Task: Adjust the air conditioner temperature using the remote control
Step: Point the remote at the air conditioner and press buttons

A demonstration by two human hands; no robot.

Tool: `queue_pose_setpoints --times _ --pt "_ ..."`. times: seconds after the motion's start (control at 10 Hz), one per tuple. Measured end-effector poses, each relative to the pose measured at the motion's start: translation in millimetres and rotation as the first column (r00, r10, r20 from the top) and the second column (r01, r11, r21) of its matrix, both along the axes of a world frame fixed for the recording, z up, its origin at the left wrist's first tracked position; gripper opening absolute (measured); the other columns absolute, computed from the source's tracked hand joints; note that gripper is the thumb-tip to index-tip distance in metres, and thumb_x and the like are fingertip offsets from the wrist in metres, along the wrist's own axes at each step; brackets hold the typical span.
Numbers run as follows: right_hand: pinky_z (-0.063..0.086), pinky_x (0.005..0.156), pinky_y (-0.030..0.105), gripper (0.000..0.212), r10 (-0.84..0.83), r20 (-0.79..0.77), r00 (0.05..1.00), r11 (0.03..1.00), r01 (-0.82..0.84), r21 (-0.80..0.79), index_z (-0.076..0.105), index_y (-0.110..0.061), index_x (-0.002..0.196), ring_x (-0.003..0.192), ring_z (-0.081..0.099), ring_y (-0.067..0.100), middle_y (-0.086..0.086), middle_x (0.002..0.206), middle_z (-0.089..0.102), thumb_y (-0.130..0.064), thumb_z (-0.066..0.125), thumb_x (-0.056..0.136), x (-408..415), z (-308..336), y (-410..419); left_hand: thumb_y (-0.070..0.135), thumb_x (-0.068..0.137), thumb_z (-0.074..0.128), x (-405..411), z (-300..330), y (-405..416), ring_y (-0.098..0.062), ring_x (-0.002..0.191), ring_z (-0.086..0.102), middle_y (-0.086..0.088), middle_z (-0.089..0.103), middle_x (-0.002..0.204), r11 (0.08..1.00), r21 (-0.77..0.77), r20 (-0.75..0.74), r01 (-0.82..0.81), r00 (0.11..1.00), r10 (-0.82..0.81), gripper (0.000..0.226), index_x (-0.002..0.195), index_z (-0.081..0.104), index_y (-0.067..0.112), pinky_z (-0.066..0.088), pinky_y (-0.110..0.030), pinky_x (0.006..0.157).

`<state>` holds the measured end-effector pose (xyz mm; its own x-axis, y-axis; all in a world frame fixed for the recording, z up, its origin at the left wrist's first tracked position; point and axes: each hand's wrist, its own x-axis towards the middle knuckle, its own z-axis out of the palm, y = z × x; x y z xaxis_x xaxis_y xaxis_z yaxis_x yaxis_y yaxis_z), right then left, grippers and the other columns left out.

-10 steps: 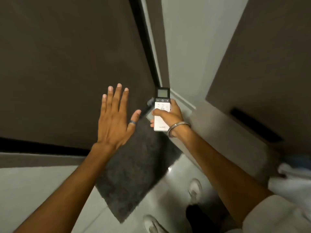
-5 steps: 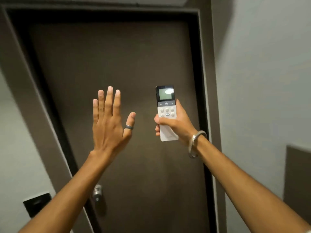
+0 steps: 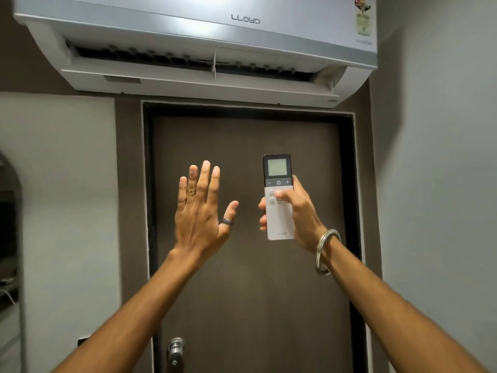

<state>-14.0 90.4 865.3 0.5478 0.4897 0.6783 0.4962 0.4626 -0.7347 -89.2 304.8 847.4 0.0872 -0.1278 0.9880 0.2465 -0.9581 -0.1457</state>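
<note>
Mirror (image 3: 8,238): arched edge at the far left, against the pale wall; what it reflects is too dark to tell.
Left hand (image 3: 200,219): raised in front of the door, back toward the camera, fingers (image 3: 205,181) spread and straight, holding nothing. A dark ring sits on the thumb, a thinner ring on another finger.
Door (image 3: 242,292): dark brown, shut, in a black frame; a metal knob (image 3: 174,349) low on its left side.
AC (image 3: 193,44): white wall unit mounted above the door, its louvre open and the vent slot dark behind it.
AC writing: "LLOYD" in grey letters on the silver front band. A coloured sticker at the upper right corner; its print is too small to read.
Remote (image 3: 278,197): held upright in front of the door, below the AC and just right of the left hand, not touching it. Black top with a grey screen; no digits can be made out. Under the screen a row of minus, power and plus marks. The lower body is white, with "LLOYD" printed near the bottom edge.
Right hand (image 3: 298,214): wrapped around the white lower body. Fingertips show along the remote's left edge, the palm is on its right side, and the thumb lies across the white buttons, below the minus, power and plus row.
Bangle (image 3: 326,251): silver, loose on the right wrist.
Containers: nothing in view holds anything.
</note>
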Motion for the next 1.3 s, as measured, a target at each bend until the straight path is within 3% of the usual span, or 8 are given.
queue_pose_setpoints --times 0.3,1.0,1.3 --pt "0.064 0.059 0.045 0.043 -0.001 -0.077 0.997 1.000 0.000 -0.004 0.047 -0.011 0.131 0.061 0.067 0.034 0.016 0.086 0.071 -0.021 0.051 0.089 2 -9 -1 0.053 0.103 0.042 2 -1 -1 -0.035 0.162 0.010 -0.017 0.019 0.173 1.000 -0.009 0.000 -0.030 1.000 0.030 0.079 0.164 0.028 0.005 0.007 -0.051 0.132" --pt "0.064 0.055 0.039 0.039 -0.004 -0.024 1.000 1.000 0.004 0.009 0.049 -0.018 0.128 0.061 0.072 0.025 0.005 0.080 0.075 -0.029 0.050 0.090 2 -13 4 0.055 0.104 0.040 7 -4 -5 -0.036 0.162 0.007 -0.018 0.015 0.174 0.999 0.001 -0.022 -0.043 0.999 0.043 0.080 0.165 0.025 0.006 -0.003 -0.045 0.132" --pt "0.064 0.056 0.040 0.038 0.010 -0.045 0.999 0.999 -0.008 0.033 0.050 -0.016 0.128 0.061 0.071 0.028 0.010 0.084 0.074 -0.028 0.052 0.091 -2 -13 5 0.055 0.104 0.040 0 -7 -5 -0.036 0.162 0.008 -0.019 0.017 0.174 0.999 0.001 -0.021 -0.046 0.999 0.046 0.080 0.164 0.027 0.005 -0.001 -0.046 0.132"
